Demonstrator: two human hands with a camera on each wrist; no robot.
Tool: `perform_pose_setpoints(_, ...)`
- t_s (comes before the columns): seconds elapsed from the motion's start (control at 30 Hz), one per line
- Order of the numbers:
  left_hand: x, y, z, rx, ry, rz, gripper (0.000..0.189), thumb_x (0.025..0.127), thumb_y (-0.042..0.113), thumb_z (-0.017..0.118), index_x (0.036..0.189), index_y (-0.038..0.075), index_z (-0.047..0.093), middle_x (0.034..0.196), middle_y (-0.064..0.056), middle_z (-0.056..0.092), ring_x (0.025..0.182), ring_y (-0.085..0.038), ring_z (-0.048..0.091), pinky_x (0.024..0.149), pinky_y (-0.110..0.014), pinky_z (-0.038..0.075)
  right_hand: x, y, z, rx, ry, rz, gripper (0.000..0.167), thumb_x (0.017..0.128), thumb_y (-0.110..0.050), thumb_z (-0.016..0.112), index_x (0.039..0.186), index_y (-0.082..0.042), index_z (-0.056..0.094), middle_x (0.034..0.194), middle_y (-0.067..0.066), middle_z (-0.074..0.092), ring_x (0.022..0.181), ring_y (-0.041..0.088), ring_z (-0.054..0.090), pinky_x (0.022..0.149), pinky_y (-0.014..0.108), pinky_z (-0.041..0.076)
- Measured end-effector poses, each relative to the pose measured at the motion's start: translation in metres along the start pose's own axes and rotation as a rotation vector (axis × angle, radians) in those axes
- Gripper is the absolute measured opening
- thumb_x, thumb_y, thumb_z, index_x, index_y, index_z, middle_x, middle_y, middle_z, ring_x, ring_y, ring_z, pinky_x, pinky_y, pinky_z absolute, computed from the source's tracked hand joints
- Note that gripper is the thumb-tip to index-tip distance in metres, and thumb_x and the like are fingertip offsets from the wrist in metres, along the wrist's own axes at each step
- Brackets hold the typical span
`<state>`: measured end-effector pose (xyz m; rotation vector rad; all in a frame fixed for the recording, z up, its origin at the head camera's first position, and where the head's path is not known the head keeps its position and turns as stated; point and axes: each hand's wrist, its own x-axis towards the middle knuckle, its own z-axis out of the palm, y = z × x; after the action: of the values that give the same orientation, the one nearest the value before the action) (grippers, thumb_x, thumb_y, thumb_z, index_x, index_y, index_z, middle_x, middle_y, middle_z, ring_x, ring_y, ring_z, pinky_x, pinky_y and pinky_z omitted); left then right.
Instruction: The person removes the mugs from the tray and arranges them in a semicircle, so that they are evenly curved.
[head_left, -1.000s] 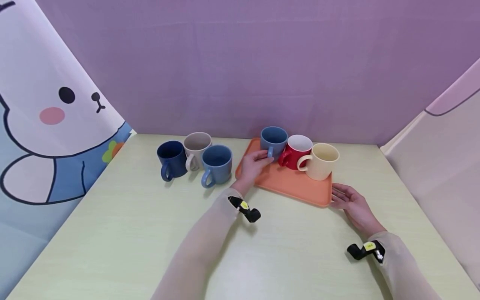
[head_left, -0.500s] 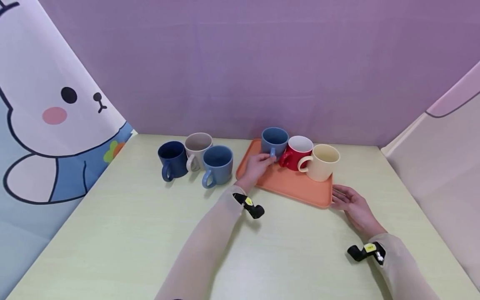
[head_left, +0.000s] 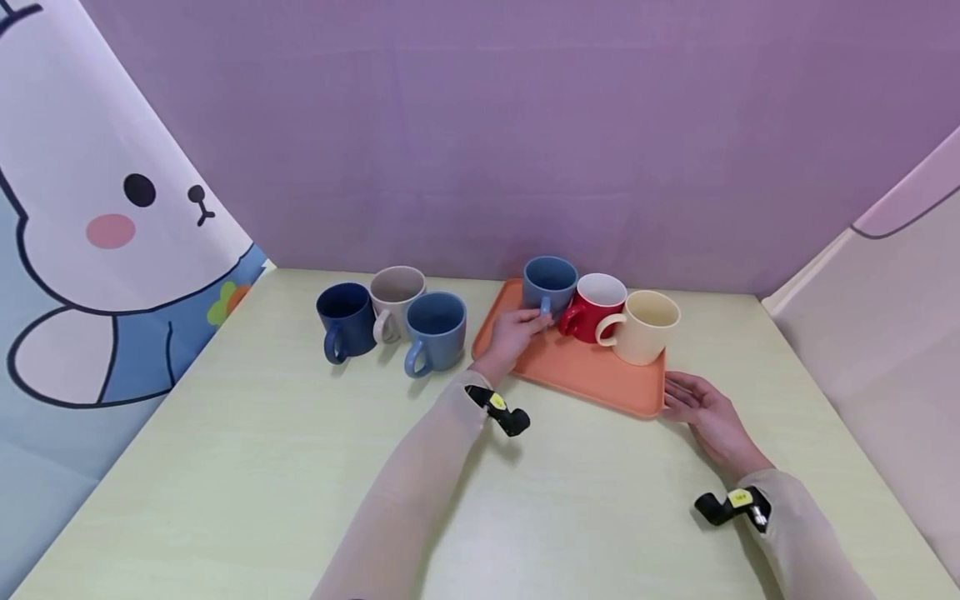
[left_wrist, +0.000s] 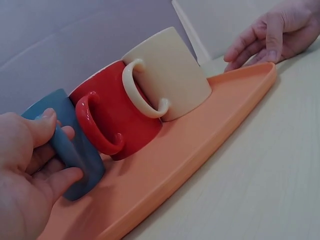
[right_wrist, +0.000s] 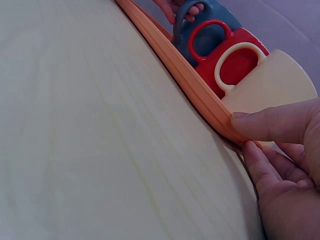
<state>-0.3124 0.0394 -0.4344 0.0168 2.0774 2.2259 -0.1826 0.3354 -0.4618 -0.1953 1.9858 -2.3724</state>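
Observation:
A blue mug [head_left: 550, 282] stands on the orange tray [head_left: 585, 379], at its far left part. My left hand [head_left: 512, 340] grips that mug's handle, thumb on top and fingers curled through it, as the left wrist view shows. Beside it on the tray are a red mug [left_wrist: 112, 107] with a white inside and a cream mug [left_wrist: 167, 75], close together in a row. At the tray's near right corner, my right hand [head_left: 708, 417] pinches the rim, with the thumb [right_wrist: 270, 122] over it and the fingertips at the outer underside.
To the tray's left, a dark blue mug [head_left: 347, 321], a light grey mug [head_left: 397, 292] and another blue mug [head_left: 437, 329] stand grouped on the pale table [head_left: 247, 467]. A purple cloth wall [head_left: 465, 150] rises behind the table's back edge.
My left wrist and hand have shifted slightly right, still at the blue mug's handle. The right hand keeps its place at the tray corner. The mugs look unmoved.

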Motion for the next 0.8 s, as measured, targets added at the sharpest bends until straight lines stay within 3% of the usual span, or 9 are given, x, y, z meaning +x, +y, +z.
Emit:
perform_pose_setpoints(0.23, -0.003, 0.006, -0.003, -0.038, 0.021, -0.051, 0.024, 0.091, 0.010, 0.073, 0.113, 0.001, 0.075, 0.107, -0.012, 0.073, 0.101, -0.026, 0.070, 0.092, -0.036, 0.055, 0.001, 0.001, 0.002, -0.054, 0.018, 0.022, 0.053, 0.085, 0.025, 0.054, 0.134, 0.008, 0.043, 0.118, -0.011, 0.063, 0.109, 0.001, 0.061, 0.088, 0.019, 0.053)
perform_pose_setpoints(0.6, -0.019, 0.038, -0.012, -0.048, 0.001, -0.003, 0.025, 0.092, 0.010, 0.072, 0.114, -0.002, 0.074, 0.110, -0.016, 0.071, 0.103, -0.029, 0.069, 0.088, -0.036, 0.057, 0.000, 0.002, 0.002, -0.045, 0.010, 0.010, 0.053, 0.084, 0.025, 0.054, 0.133, 0.012, 0.043, 0.117, -0.009, 0.065, 0.108, 0.003, 0.063, 0.088, 0.020, 0.054)
perform_pose_setpoints(0.8, -0.029, 0.057, -0.020, 0.008, -0.043, 0.030, 0.025, 0.092, 0.011, 0.071, 0.114, -0.001, 0.074, 0.110, -0.016, 0.071, 0.104, -0.029, 0.069, 0.086, -0.034, 0.058, 0.000, 0.000, 0.000, -0.030, 0.009, 0.019, 0.053, 0.084, 0.025, 0.054, 0.133, 0.009, 0.044, 0.117, -0.009, 0.065, 0.108, 0.002, 0.062, 0.088, 0.020, 0.053)
